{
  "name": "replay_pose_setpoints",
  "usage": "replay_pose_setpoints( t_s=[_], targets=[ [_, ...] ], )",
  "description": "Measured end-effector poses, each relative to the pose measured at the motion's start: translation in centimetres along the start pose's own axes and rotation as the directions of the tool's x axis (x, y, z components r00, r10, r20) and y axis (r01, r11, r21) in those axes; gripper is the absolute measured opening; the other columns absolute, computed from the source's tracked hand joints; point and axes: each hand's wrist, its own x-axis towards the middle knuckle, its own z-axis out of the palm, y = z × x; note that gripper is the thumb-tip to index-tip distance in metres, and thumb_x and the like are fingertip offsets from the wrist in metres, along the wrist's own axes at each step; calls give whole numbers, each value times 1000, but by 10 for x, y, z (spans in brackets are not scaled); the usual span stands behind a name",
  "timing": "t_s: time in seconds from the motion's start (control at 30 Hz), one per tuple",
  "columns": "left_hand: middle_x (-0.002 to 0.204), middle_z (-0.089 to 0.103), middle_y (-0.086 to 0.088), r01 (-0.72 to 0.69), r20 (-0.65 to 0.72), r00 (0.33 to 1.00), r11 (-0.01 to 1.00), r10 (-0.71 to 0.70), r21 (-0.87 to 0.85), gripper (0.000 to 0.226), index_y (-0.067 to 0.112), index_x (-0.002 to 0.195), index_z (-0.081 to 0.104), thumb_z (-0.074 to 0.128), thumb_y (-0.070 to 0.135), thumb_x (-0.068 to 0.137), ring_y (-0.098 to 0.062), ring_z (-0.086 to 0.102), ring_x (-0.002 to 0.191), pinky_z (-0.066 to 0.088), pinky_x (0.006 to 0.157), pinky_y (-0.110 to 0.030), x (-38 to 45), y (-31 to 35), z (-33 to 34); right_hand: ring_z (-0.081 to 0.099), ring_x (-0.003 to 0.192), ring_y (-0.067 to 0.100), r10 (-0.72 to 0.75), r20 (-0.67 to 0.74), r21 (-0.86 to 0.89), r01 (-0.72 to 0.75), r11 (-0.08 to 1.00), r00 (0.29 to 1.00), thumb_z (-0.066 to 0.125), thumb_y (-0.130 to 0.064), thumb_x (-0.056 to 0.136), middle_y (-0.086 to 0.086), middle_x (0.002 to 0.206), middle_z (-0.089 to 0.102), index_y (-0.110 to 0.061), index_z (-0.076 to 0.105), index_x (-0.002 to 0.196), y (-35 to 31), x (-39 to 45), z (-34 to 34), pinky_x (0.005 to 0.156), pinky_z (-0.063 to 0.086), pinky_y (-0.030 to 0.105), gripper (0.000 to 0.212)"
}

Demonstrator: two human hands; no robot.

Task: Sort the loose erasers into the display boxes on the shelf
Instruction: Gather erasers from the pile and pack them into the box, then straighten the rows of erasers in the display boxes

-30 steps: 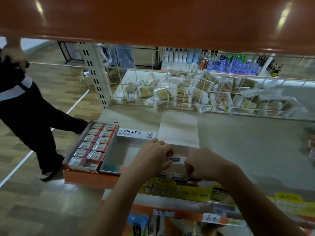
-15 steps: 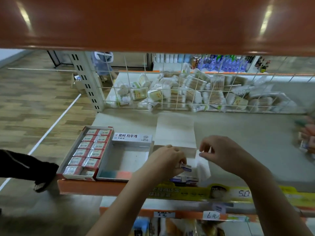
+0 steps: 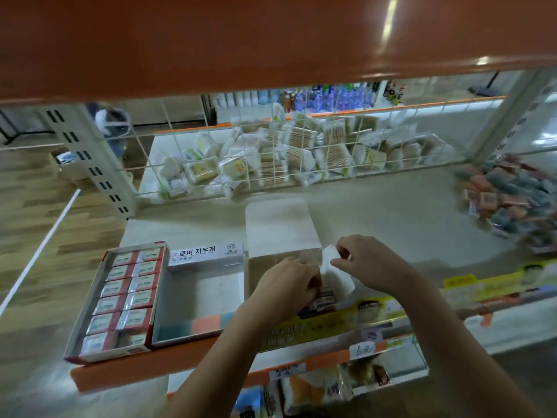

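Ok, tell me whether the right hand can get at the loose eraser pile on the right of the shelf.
Probably yes: the right hand pinches the box's side flap, and only bare shelf lies between it and the eraser pile.

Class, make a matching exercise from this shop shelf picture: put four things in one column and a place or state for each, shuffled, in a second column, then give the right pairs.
Column 1
1. red display box
2. middle display box
3. right hand
4. pile of loose erasers

Column 2
A. pinching a white side flap
B. far right of the shelf
C. filled with two rows of erasers
D. almost empty, with Korean lettering on its back flap

Pairs: 1-C, 2-D, 3-A, 4-B
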Motion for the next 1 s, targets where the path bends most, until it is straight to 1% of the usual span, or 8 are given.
replay_pose_setpoints(
  t_s=[0.1, 0.2, 0.37, 0.5, 0.63, 0.73, 0.83, 1.0],
  targets=[
    [106, 63, 0, -10, 11, 1000, 999, 10, 41, 17, 18, 101, 62, 50, 27, 92, -13, 52, 88, 41, 71, -22, 6, 3, -2, 44, 69, 20, -10, 4, 2, 10, 1000, 1000, 53, -28, 93, 4, 74, 47, -9, 45, 72, 2, 0, -2, 56, 30, 25, 29],
    [103, 62, 2, 31, -25, 999, 998, -29, 49, 21, 22, 105, 63, 49, 32, 93, -15, 56, 94, 50, 80, -31, 15, 7, -13, 55, 81, 20, -33, 6, 26, 33, 999, 999, 53, -33, 93, 5, 90, 61, -8, 62, 93, 9, -2, -11, 70, 41, 30, 27],
    [98, 63, 0, 40, -269, 963, 997, -21, 66, 26, 20, 105, 65, 45, 32, 95, -19, 56, 93, 48, 78, -32, 49, 35, -36, 58, 87, 18, -46, -143, 41, 53, 998, 989, 57, -28, 91, 2, 97, 63, -13, 65, 100, 51, -15, -38, 81, 47, 33, 19],
    [105, 60, 0, -35, -336, 939, 993, 71, 110, 25, 22, 109, 61, 45, 34, 95, -20, 54, 98, 42, 80, -31, 96, 83, -35, 56, 92, 16, -43, -298, 7, 47, 999, 954, 58, -25, 90, 2, 98, 62, -13, 64, 103, 114, -31, -61, 77, 41, 25, 18],
    [121, 54, 1, -76, -317, 941, 985, 122, 152, 31, 23, 120, 54, 45, 39, 94, -20, 50, 110, 39, 89, -32, 155, 141, -11, 54, 105, 23, 13, -360, -28, -25, 999, 933, 57, -24, 90, 7, 112, 60, -14, 60, 112, 186, -45, -80, 91, 43, 36, 24],
    [126, 50, 0, -91, -259, 956, 976, 141, 197, 38, 23, 125, 50, 46, 42, 93, -22, 46, 114, 39, 91, -34, 200, 184, 12, 49, 115, 26, 84, -352, -55, -110, 992, 932, 56, -24, 90, 8, 124, 54, -15, 57, 119, 242, -55, -90, 96, 40, 37, 30],
    [126, 50, -4, -108, -191, 969, 967, 154, 232, 43, 20, 129, 47, 46, 44, 93, -26, 45, 115, 40, 91, -36, 241, 220, 36, 49, 118, 28, 118, -373, -31, -140, 990, 920, 57, -20, 88, 8, 126, 53, -17, 55, 123, 297, -63, -101, 96, 41, 41, 35],
    [130, 50, -8, -109, -141, 979, 965, 145, 239, 44, 16, 130, 45, 44, 41, 94, -28, 46, 115, 41, 89, -38, 294, 264, 68, 49, 118, 32, 276, -412, 4, -302, 953, 868, 56, -23, 90, 12, 125, 54, -14, 54, 126, 376, -80, -122, 96, 38, 37, 37]
  ],
)
